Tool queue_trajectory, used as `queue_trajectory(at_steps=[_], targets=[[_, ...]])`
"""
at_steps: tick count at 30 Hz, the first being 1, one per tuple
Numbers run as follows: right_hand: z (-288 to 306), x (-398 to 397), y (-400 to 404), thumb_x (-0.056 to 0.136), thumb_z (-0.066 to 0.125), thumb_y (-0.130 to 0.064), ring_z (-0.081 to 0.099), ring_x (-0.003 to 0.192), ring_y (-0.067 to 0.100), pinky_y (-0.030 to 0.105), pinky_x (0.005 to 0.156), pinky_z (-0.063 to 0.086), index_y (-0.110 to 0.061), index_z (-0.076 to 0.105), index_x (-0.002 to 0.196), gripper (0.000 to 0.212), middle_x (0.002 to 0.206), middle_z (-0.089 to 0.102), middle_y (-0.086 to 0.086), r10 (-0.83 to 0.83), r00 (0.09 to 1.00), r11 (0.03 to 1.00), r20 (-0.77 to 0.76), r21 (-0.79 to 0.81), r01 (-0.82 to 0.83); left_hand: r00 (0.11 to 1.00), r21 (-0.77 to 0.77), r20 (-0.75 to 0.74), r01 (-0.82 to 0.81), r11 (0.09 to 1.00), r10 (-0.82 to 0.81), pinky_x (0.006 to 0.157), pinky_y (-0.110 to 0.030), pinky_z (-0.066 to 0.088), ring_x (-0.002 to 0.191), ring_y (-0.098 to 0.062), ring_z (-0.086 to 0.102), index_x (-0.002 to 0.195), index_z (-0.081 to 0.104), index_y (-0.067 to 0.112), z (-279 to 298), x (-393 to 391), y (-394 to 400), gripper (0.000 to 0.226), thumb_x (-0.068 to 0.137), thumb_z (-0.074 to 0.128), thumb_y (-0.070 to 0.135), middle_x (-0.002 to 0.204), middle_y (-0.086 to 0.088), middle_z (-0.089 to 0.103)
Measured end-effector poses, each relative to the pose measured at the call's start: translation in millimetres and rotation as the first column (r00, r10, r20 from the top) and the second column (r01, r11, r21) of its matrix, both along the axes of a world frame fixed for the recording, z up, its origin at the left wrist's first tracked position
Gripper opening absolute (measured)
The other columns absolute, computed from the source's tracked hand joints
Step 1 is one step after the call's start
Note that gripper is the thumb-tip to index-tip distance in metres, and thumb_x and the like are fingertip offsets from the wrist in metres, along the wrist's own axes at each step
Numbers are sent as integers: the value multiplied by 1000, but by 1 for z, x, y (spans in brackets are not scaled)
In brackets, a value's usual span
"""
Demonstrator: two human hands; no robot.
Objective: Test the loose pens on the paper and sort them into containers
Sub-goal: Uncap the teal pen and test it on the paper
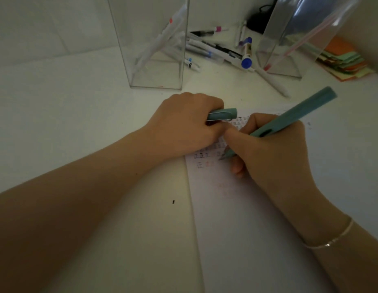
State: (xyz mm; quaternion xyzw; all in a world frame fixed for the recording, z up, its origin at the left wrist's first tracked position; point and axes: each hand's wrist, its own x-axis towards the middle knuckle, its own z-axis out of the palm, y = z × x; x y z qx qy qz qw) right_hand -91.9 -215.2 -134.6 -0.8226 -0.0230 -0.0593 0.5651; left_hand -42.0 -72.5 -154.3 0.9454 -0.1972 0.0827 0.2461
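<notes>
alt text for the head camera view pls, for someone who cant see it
The right hand writes with a teal pen on a sheet of paper, while the left hand grips the pen's cap. Behind stand two clear containers, each holding pens, with loose pens lying between them on the white table.

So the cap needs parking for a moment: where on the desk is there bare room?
Bare desk lies left of the left clear container and left hand, and beside the paper. It is crowded between the two containers, where loose pens pile up.
</notes>
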Motion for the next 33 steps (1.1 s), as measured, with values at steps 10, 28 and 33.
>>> queue_trajectory(at_steps=[10,28,33], targets=[[5,5,-15,71,75,-22,56,49,15,22,51,48,-4,60,69,24,57,62,5,190,981,938,-50,306,-166,1000,-5,17,4,1000,-4,53,-27,30,52,-5,40,58,33,27,-1,1,1,36,88,51,36,56,8,42],[2,-2,-4,78,61,0,50,28,8,15,35,42,12,55,61,22,43,60,9,10,999,1000,41,17,-11,1000,-13,13,-9,1000,9,55,-24,31,56,-5,43,60,33,29,0,-1,0,35,88,52,38,59,9,43],[2,-2,-4,78,60,2,50,29,11,20,34,44,13,55,63,19,44,59,14,21,999,1000,38,21,-22,1000,-9,20,-10,1000,10,55,-23,31,55,-5,42,60,34,28,0,-1,0,35,88,52,39,59,9,43]])
